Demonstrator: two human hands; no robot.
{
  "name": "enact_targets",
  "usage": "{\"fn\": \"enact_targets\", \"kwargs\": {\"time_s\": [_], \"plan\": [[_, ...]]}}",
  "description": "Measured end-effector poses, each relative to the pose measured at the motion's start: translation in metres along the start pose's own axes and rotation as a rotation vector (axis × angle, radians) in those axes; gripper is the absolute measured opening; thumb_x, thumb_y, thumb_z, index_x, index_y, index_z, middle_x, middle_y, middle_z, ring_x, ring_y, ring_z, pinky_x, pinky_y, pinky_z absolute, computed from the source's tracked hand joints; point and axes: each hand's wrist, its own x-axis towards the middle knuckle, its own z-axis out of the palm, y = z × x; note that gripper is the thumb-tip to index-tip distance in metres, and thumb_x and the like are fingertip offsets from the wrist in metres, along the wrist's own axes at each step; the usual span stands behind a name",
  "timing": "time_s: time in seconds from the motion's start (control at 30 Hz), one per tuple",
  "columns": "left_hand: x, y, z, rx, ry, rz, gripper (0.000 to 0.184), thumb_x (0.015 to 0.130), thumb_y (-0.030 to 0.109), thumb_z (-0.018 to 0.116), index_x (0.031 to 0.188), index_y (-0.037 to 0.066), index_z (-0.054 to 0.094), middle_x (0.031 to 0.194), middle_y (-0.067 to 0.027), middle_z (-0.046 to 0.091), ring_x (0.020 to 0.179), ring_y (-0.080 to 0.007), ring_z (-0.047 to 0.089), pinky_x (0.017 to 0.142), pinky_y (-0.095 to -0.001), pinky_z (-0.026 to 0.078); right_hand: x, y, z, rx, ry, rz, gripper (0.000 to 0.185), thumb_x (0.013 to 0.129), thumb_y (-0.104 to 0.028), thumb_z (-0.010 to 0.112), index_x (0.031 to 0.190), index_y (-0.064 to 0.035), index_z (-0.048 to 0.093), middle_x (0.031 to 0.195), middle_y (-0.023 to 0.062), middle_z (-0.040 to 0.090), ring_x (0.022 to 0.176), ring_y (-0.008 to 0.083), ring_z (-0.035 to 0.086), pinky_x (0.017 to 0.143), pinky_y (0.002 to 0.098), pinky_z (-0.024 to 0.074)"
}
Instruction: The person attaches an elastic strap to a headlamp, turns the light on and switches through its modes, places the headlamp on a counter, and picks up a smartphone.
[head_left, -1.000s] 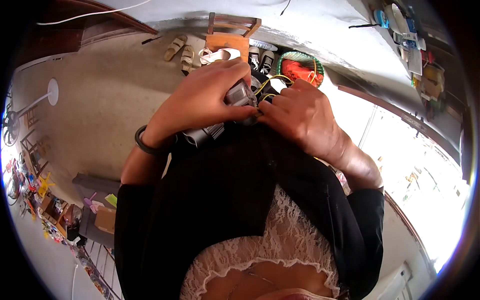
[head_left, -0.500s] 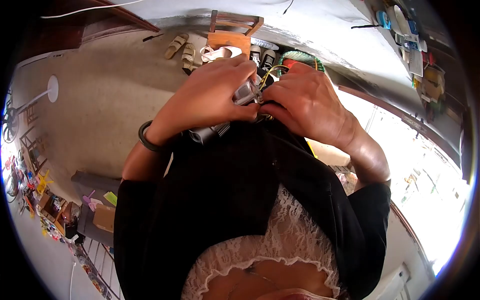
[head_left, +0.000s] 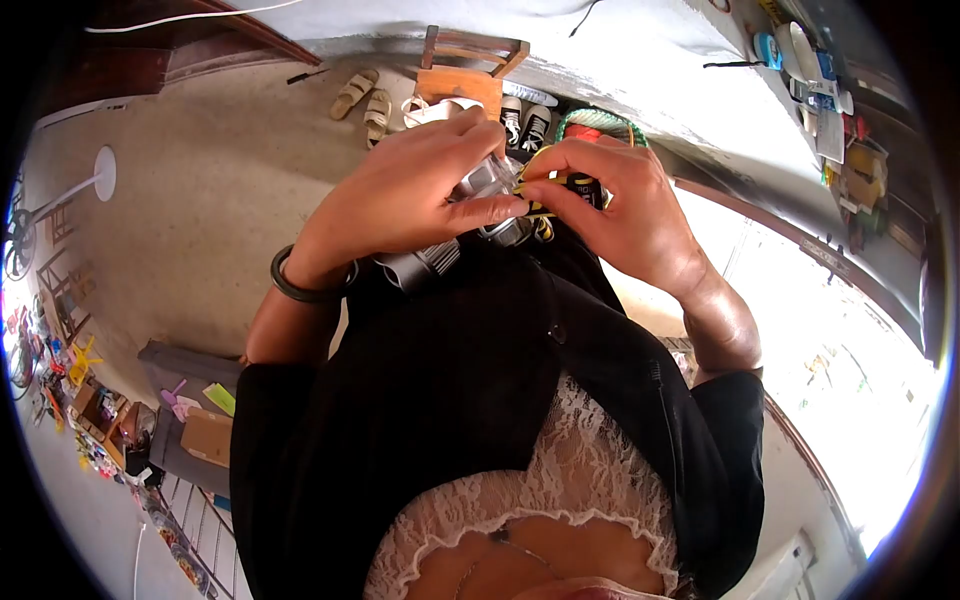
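Note:
My left hand (head_left: pixel 420 190) is closed around a grey device (head_left: pixel 484 178) that has clear and silvery parts and looks like a headlamp. A grey ribbed cylinder (head_left: pixel 420 264) sticks out below that hand, above my black shirt. My right hand (head_left: pixel 622 195) pinches a black-and-yellow strap (head_left: pixel 582 188) with pale lettering, between thumb and forefinger, right beside the device. The two hands' fingertips nearly meet. My left palm hides part of the device, so how the strap joins it cannot be made out.
Beyond my hands stand a wooden chair (head_left: pixel 462 88), tan sandals (head_left: pixel 352 94), black-and-white sneakers (head_left: pixel 535 126) and a green-rimmed basket (head_left: pixel 600 112). A white-based fan (head_left: pixel 104 174) is at far left. A grey couch (head_left: pixel 170 365) holds a cardboard box (head_left: pixel 207 437).
My right hand has opened out from a tight curl to a thumb-and-finger pinch, so more of the lettered strap shows. My left hand keeps its hold, with its thumb reaching further right.

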Motion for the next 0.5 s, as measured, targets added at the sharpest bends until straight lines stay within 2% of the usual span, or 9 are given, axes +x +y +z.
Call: {"fn": "enact_targets", "kwargs": {"time_s": [0.07, 0.17, 0.2, 0.23, 0.3, 0.33, 0.43, 0.47, 0.5], "plan": [[0.002, -0.002, 0.0, -0.031, -0.006, -0.014, 0.042, 0.087, 0.037, 0.072, 0.111, 0.007, 0.054, 0.103, -0.0121, 0.057, 0.088, -0.0323, 0.058, 0.071, -0.0383, 0.049, 0.001, -0.001, -0.004, 0.05, 0.012, 0.041, 0.012, 0.085, -0.016, 0.073, 0.093, -0.0084, 0.069, 0.075, 0.0097, 0.069, 0.065, 0.0279, 0.065, 0.062, 0.0364, 0.0506], [0.008, -0.009, -0.004, -0.118, -0.058, -0.027, 0.043, 0.087, 0.036, 0.073, 0.11, 0.006, 0.054, 0.103, -0.0111, 0.057, 0.085, -0.0284, 0.058, 0.073, -0.0361, 0.048, 0.008, 0.005, -0.013, -0.005, 0.03, -0.044, 0.012, 0.087, -0.016, 0.073, 0.095, -0.0081, 0.07, 0.075, 0.0092, 0.069, 0.064, 0.0269, 0.066, 0.061, 0.035, 0.0508], [0.01, -0.011, -0.007, -0.134, -0.087, -0.024, 0.042, 0.087, 0.037, 0.073, 0.11, 0.006, 0.054, 0.102, -0.0101, 0.058, 0.083, -0.0261, 0.058, 0.073, -0.036, 0.048, 0.009, 0.006, -0.017, -0.002, 0.005, 0.015, 0.013, 0.087, -0.017, 0.072, 0.096, -0.0071, 0.07, 0.077, 0.0087, 0.07, 0.067, 0.0257, 0.067, 0.062, 0.0347, 0.0513], [0.012, -0.013, -0.01, -0.15, -0.115, -0.021, 0.042, 0.087, 0.037, 0.073, 0.11, 0.006, 0.055, 0.102, -0.0091, 0.058, 0.082, -0.0239, 0.057, 0.074, -0.0359, 0.048, 0.01, 0.007, -0.02, 0.019, -0.023, 0.045, 0.013, 0.088, -0.014, 0.071, 0.098, -0.0049, 0.069, 0.079, 0.0079, 0.07, 0.07, 0.02, 0.066, 0.064, 0.0316, 0.051], [0.015, -0.019, -0.013, -0.336, -0.154, -0.022, 0.047, 0.089, 0.04, 0.071, 0.115, 0.004, 0.056, 0.104, -0.0083, 0.058, 0.088, -0.0189, 0.058, 0.077, -0.033, 0.049, 0.015, 0.012, -0.026, 0.058, -0.078, 0.102, 0.014, 0.09, -0.009, 0.069, 0.102, -0.0005, 0.068, 0.085, 0.0063, 0.071, 0.077, 0.0085, 0.064, 0.069, 0.0255, 0.0503], [0.016, -0.024, -0.012, -0.428, -0.173, -0.023, 0.049, 0.09, 0.042, 0.07, 0.117, 0.003, 0.057, 0.105, -0.0079, 0.059, 0.091, -0.0164, 0.058, 0.078, -0.0315, 0.049, 0.016, 0.019, -0.028, 0.101, -0.072, 0.105, 0.015, 0.091, -0.009, 0.069, 0.104, -0.0014, 0.068, 0.084, 0.0058, 0.071, 0.077, 0.0079, 0.065, 0.068, 0.0242, 0.0498], [0.027, -0.061, 0.006, -0.976, -0.118, -0.016, 0.063, 0.09, 0.043, 0.068, 0.135, 0.003, 0.049, 0.132, -0.0086, 0.053, 0.119, -0.018, 0.052, 0.1, -0.0338, 0.043, 0.024, 0.021, -0.061, 0.396, -0.137, 0.225, 0.014, 0.094, -0.007, 0.062, 0.105, 0.0012, 0.068, 0.082, 0.0038, 0.07, 0.064, 0.0009, 0.056, 0.054, 0.0165, 0.0401], [0.032, -0.068, 0.009, -0.942, -0.06, 0.03, 0.08, 0.091, 0.048, 0.064, 0.148, 0.0, 0.035, 0.143, -0.0138, 0.046, 0.133, -0.0223, 0.045, 0.11, -0.034, 0.038, 0.023, 0.03, -0.065, 0.516, -0.057, 0.13, 0.015, 0.096, -0.004, 0.057, 0.105, 0.0017, 0.067, 0.078, 0.0019, 0.067, 0.055, -0.0014, 0.047, 0.048, 0.016, 0.0317], [0.035, -0.065, 0.012, -1.075, -0.074, 0.005, 0.083, 0.09, 0.05, 0.065, 0.149, 0.0, 0.033, 0.144, -0.015, 0.045, 0.133, -0.0228, 0.045, 0.11, -0.035, 0.038, 0.025, 0.017, -0.073, 0.598, 0.005, 0.121, 0.016, 0.096, -0.002, 0.055, 0.107, 0.0016, 0.066, 0.077, 0.0011, 0.065, 0.053, -0.0012, 0.042, 0.046, 0.0168, 0.0288]]}}
